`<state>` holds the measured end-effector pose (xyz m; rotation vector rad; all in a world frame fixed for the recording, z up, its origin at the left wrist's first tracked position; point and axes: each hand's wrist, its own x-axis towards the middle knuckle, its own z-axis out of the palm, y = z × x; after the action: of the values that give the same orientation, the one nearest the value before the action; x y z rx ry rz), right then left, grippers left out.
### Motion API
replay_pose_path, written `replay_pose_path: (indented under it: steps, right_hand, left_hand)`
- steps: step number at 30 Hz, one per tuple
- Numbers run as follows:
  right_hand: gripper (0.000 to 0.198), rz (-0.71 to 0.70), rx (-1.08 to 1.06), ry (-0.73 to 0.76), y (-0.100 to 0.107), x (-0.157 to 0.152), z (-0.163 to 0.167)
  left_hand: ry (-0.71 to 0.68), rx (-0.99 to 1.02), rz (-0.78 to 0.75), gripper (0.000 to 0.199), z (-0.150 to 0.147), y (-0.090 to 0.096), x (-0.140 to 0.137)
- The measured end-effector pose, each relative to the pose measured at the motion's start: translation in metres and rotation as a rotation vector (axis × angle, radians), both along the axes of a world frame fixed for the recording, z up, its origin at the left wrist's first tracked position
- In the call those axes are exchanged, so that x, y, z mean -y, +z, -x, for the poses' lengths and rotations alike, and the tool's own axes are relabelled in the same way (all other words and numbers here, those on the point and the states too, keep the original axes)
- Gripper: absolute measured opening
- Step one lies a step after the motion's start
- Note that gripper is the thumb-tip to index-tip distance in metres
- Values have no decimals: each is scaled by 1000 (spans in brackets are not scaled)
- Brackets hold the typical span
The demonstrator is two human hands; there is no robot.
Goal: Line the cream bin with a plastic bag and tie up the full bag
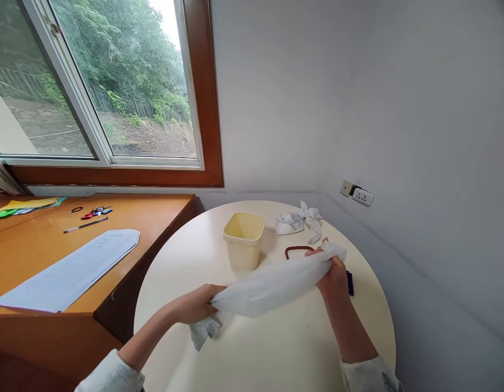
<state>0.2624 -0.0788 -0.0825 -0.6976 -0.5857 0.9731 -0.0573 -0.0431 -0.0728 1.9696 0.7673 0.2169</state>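
Observation:
A translucent white plastic bag (pixel 272 288) is stretched between my two hands above the round table. My left hand (pixel 197 304) is closed around its gathered left end, and a crumpled tail hangs below the fingers. My right hand (pixel 333 272) grips the other end, higher and farther to the right. Behind the bag stands a pale yellow plastic bin (pixel 244 242), upright with its open top showing. A brown curved handle-like piece (pixel 297 249) lies near my right fingers, partly hidden by the bag and hand. Beside my right wrist, a dark blue object (pixel 350 283) is partly covered.
A knotted, crumpled white plastic bag (pixel 300 220) lies at the back of the round table (pixel 166 272). An orange-brown desk (pixel 154 212) at left holds papers (pixel 76 269), a pen (pixel 85 225) and scissors (pixel 97 212). A wall socket (pixel 363 196) is at right.

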Motion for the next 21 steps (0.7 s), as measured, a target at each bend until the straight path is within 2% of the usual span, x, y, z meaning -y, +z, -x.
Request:
replay_pose_path:
  steps: [3,7,8,11,14,17,19,21]
  right_hand:
    - [23,-16,-173,-12,-5,-2,-5]
    - [21,-24,-213,-5,-2,0,4]
    - [18,-29,-217,2,0,2,10]
    - [8,-60,-189,56,10,8,38]
    - [9,-119,-83,226,25,17,70]
    - [14,-148,27,398,42,26,90]
    - [15,-168,51,413,53,30,91]
    - [14,-192,27,386,62,33,82]
  left_hand:
    - [37,-29,-24,29,14,5,-5]
    - [82,-104,-35,88,24,27,-4]
    - [76,-79,-41,96,21,33,-1]
    - [58,82,-133,110,-7,48,18]
    - [10,126,-313,128,-52,44,39]
    - [46,123,-433,121,-86,26,48]
    - [113,105,-433,99,-93,12,47]
    - [146,46,-480,88,-87,-1,43]
